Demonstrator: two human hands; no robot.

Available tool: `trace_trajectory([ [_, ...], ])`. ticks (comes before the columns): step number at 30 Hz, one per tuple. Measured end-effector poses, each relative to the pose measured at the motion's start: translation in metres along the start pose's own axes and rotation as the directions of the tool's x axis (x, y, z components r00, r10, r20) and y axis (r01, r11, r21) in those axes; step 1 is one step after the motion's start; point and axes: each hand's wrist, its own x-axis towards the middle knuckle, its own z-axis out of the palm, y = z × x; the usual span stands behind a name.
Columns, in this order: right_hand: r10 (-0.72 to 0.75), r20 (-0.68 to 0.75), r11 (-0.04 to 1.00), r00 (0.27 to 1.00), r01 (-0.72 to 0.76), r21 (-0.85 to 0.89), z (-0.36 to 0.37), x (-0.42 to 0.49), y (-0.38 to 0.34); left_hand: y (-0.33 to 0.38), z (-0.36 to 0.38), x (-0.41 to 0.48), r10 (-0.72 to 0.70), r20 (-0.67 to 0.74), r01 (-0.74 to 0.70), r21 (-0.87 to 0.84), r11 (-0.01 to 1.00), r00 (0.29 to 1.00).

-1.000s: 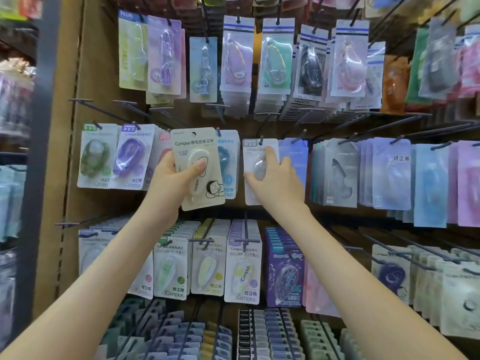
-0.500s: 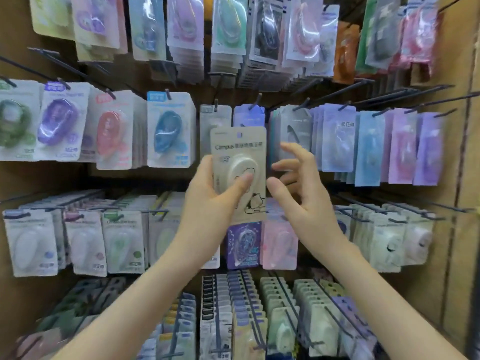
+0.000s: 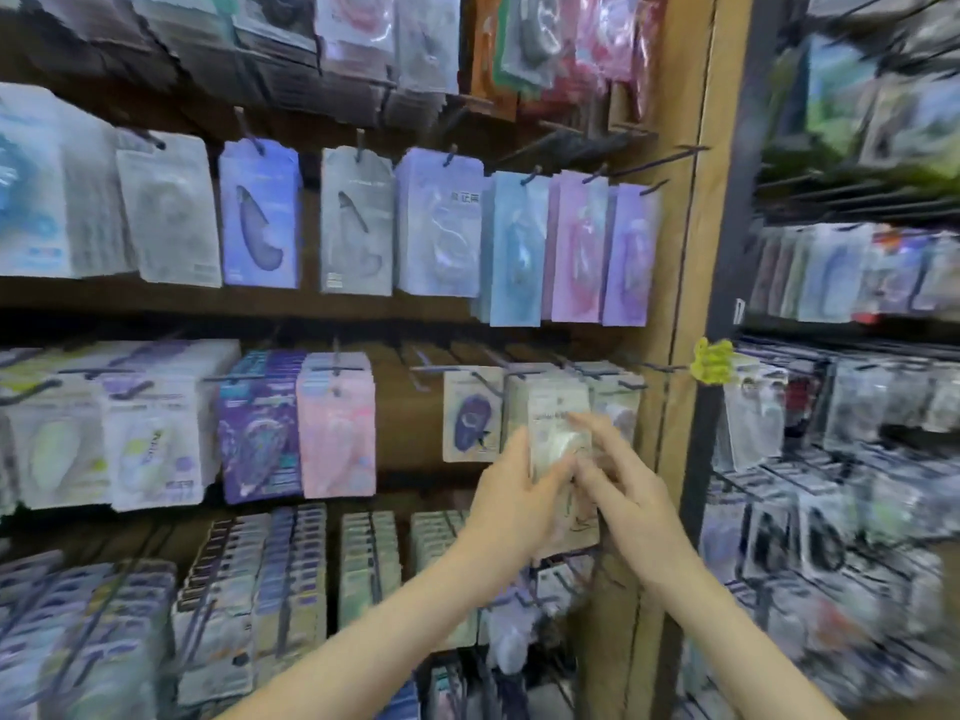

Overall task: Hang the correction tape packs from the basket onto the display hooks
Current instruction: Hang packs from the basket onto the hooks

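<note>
The picture is blurred by motion. My left hand [image 3: 511, 491] holds a beige correction tape pack [image 3: 558, 439] upright in front of the middle row of hooks, near the right end of the wooden display. My right hand [image 3: 615, 472] is on the pack's front right side, with its fingers stretched up across the card. Directly behind the pack hang similar beige packs [image 3: 540, 392] on a hook [image 3: 524, 374]. A beige pack with a dark purple tape [image 3: 472, 415] hangs just to their left. The basket is out of view.
Rows of hung correction tape packs fill the wooden board [image 3: 696, 241] above, left and below. Bare black hooks [image 3: 660, 161] jut out at the upper right. A dark metal post [image 3: 727, 283] and a second packed rack [image 3: 852, 407] stand to the right. A yellow tag [image 3: 711, 360] sticks out from the board's edge.
Both hands have carried the beige pack to the right and down, from the middle of the display to the right end of the lower row. My right hand has come onto the pack.
</note>
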Motion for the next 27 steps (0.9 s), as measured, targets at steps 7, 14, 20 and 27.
trace_trajectory([
  [7, 0.112, 0.090, 0.992, 0.990, -0.107, -0.061, -0.028, 0.029, 0.054, -0.024, 0.047, 0.045, -0.131, 0.000, 0.131, -0.093, 0.987, 0.991],
  [14, 0.083, 0.105, 0.996, 0.991, -0.079, -0.033, -0.022, 0.047, 0.063, -0.027, 0.047, 0.064, -0.151, -0.016, 0.150, -0.076, 0.986, 0.988],
  [20, 0.041, 0.088, 0.999, 0.995, -0.043, 0.018, -0.012, 0.048, 0.062, -0.030, 0.035, 0.065, -0.080, -0.044, 0.085, 0.130, 0.988, 0.996],
  [27, 0.039, 0.024, 0.999, 0.999, -0.039, -0.016, -0.002, 0.048, 0.067, -0.042, 0.018, 0.065, 0.039, -0.081, -0.009, 0.339, 0.941, 0.996],
])
